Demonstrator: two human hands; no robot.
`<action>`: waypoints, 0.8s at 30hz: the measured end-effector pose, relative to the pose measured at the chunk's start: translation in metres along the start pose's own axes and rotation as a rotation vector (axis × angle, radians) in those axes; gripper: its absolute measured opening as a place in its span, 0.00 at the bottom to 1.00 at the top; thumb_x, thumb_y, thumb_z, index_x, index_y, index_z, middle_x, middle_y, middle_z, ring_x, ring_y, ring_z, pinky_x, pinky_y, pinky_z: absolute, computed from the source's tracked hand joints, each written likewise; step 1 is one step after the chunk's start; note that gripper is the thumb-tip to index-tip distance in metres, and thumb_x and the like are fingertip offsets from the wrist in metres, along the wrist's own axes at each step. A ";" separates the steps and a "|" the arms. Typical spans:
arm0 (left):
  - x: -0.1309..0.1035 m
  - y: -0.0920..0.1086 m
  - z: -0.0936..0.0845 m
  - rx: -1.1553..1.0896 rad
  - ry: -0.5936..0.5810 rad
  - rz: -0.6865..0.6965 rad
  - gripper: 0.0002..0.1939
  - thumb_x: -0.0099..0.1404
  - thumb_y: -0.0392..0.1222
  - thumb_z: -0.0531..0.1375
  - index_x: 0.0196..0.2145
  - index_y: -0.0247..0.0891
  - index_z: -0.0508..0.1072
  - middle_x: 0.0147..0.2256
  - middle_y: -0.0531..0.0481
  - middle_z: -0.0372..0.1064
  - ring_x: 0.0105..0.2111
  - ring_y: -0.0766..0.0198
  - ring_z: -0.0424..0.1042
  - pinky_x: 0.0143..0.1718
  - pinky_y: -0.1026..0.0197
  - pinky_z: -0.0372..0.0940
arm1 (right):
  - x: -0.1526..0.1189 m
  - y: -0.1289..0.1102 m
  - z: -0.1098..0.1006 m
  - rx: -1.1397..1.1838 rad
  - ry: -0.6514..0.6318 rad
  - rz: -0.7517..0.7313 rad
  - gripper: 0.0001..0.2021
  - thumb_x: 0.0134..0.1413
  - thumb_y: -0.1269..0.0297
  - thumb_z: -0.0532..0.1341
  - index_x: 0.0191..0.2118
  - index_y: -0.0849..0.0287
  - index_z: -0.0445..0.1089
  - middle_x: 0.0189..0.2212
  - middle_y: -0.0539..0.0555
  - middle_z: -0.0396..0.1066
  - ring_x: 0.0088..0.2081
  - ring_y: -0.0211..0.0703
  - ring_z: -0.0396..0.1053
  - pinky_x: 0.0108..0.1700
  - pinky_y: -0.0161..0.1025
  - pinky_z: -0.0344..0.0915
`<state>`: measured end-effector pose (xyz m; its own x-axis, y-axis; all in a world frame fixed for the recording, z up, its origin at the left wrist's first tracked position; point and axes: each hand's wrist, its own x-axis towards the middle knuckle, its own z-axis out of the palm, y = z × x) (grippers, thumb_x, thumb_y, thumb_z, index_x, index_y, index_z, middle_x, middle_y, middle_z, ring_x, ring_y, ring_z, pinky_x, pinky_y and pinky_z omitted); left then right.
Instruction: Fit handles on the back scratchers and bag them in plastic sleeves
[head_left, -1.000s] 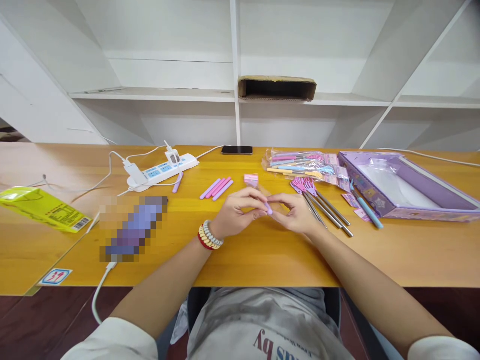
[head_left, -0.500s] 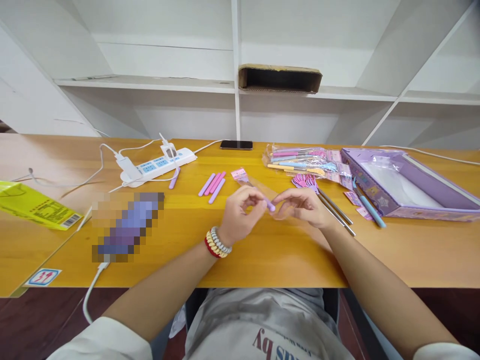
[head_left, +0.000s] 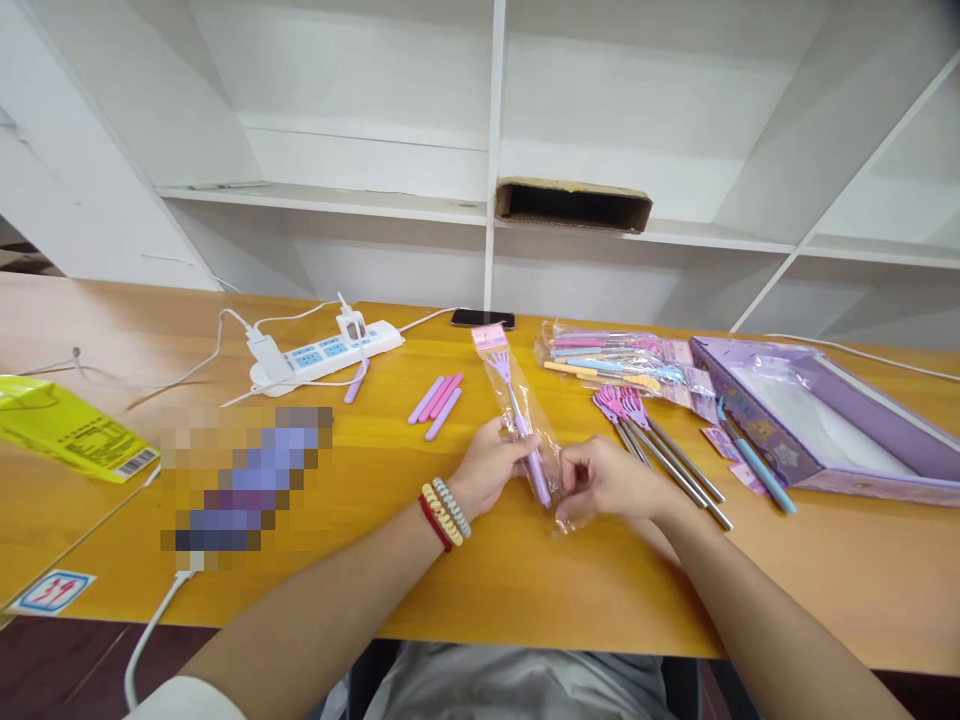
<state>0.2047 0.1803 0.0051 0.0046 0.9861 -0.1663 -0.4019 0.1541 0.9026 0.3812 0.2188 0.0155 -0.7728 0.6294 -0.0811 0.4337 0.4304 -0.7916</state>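
My left hand (head_left: 491,462) grips a purple back scratcher (head_left: 534,470) in a clear plastic sleeve, thumb across its handle. The scratcher's claw end points away from me, towards the pink card at the sleeve's top. My right hand (head_left: 592,480) has its fingers closed on the lower right edge of the clear sleeve (head_left: 559,512). Unwrapped scratchers with pink and purple claws (head_left: 630,405) and metal rods lie to the right. Several pink and purple handles (head_left: 436,400) rest left of the sleeve.
Bagged scratchers (head_left: 600,355) lie behind, beside a purple tray (head_left: 795,460) and a blue scratcher (head_left: 765,475). On the left are a power strip (head_left: 330,355), a blurred device (head_left: 255,480) and a yellow package (head_left: 71,430). A black phone (head_left: 482,319) lies near the shelf.
The sleeved scratcher has come into fuller view between my hands, its handle now lower. My right hand has closed on the sleeve's edge. The camera view has shifted.
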 end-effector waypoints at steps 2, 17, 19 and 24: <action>-0.005 0.003 0.001 0.123 -0.024 0.115 0.14 0.53 0.33 0.63 0.36 0.35 0.62 0.31 0.49 0.69 0.31 0.63 0.71 0.36 0.57 0.68 | -0.001 0.000 -0.002 -0.183 0.010 0.002 0.13 0.34 0.62 0.68 0.21 0.60 0.62 0.19 0.45 0.65 0.20 0.30 0.58 0.22 0.30 0.52; -0.031 0.001 0.010 0.524 -0.258 0.343 0.09 0.57 0.38 0.58 0.36 0.38 0.62 0.35 0.47 0.71 0.33 0.62 0.72 0.34 0.60 0.66 | -0.006 -0.002 -0.011 -0.090 -0.151 -0.013 0.10 0.39 0.57 0.65 0.26 0.59 0.76 0.22 0.48 0.72 0.24 0.35 0.66 0.25 0.31 0.57; -0.033 0.003 0.010 0.540 -0.259 0.351 0.08 0.57 0.38 0.58 0.36 0.38 0.62 0.34 0.47 0.71 0.33 0.62 0.72 0.35 0.60 0.66 | -0.005 -0.003 -0.009 -0.105 -0.131 -0.023 0.09 0.40 0.58 0.65 0.26 0.59 0.76 0.20 0.48 0.71 0.23 0.35 0.65 0.25 0.31 0.57; -0.033 0.004 0.010 0.515 -0.263 0.342 0.09 0.56 0.38 0.59 0.35 0.37 0.63 0.34 0.46 0.71 0.34 0.62 0.72 0.36 0.60 0.66 | -0.005 0.000 -0.008 -0.174 -0.113 -0.035 0.07 0.41 0.61 0.64 0.25 0.60 0.75 0.20 0.47 0.71 0.22 0.34 0.64 0.24 0.31 0.56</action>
<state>0.2125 0.1487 0.0185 0.2040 0.9569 0.2065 0.0674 -0.2242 0.9722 0.3886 0.2213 0.0205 -0.8315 0.5400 -0.1303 0.4716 0.5622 -0.6793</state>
